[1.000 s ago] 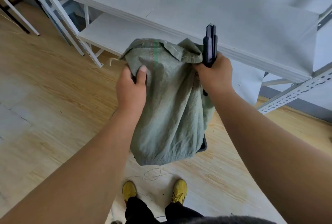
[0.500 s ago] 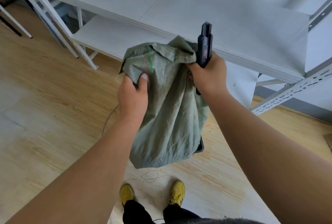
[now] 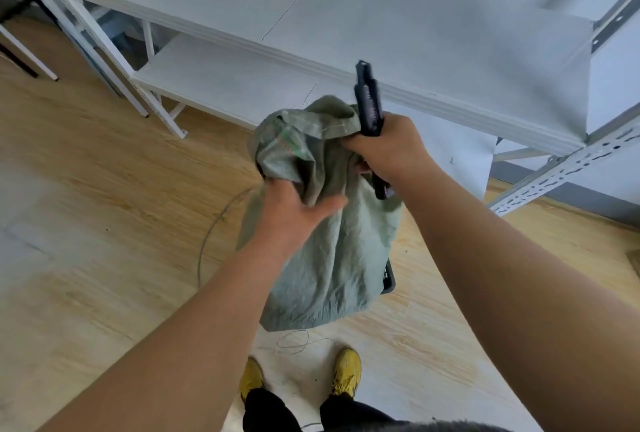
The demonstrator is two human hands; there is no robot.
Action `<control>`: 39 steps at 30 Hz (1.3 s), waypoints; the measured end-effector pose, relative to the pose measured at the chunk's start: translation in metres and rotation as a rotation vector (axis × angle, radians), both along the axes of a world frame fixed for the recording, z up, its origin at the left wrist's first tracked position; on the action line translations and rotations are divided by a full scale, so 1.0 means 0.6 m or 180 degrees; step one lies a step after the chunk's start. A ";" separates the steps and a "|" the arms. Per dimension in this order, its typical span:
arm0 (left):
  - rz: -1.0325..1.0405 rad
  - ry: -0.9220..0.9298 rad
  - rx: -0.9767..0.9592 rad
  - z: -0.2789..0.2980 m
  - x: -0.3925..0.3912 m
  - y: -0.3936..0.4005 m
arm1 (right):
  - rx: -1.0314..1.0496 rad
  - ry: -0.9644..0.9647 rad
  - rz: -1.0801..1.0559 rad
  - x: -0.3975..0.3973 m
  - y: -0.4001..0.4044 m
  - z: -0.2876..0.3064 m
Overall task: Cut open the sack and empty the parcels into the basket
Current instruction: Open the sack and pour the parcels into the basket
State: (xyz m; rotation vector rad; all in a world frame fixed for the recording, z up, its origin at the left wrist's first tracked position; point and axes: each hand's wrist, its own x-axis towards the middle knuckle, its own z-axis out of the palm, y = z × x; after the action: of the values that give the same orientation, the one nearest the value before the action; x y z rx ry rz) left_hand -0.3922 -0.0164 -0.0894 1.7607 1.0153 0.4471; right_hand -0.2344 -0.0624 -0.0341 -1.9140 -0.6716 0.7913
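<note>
A person holds a limp sack up over a dark basket, one hand at each side of its top.

The soft grey-green woven sack (image 3: 322, 258) hangs long and straight down in front of the white metal shelf rack (image 3: 398, 33), above the light wooden floor (image 3: 104, 223). Its bunched top is up between the hands and its bottom end points at the floor. Just behind its low end, one corner of the dark plastic basket (image 3: 388, 278) peeks out. No parcels can be seen. The left hand (image 3: 294, 213) grips a fold on the sack's left side, fingers curled in, thumb lying on the cloth. The right hand (image 3: 384, 151) is higher, nearer the top, fingers wrapped around both the cloth and a black folding cutter (image 3: 367, 99) that points up. A green and red mark (image 3: 287, 140) shows near the top, too creased to read.
</note>
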 end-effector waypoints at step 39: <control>0.0208 0.0724 -0.0723 -0.004 -0.031 0.053 | -0.0157 0.0337 -0.0407 -0.035 0.015 -0.090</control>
State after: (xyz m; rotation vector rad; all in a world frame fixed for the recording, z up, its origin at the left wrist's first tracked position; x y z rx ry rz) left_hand -0.4105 0.0154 -0.0920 1.6014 1.2357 0.1650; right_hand -0.2556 -0.0533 -0.0878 -1.9240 -0.4641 0.8280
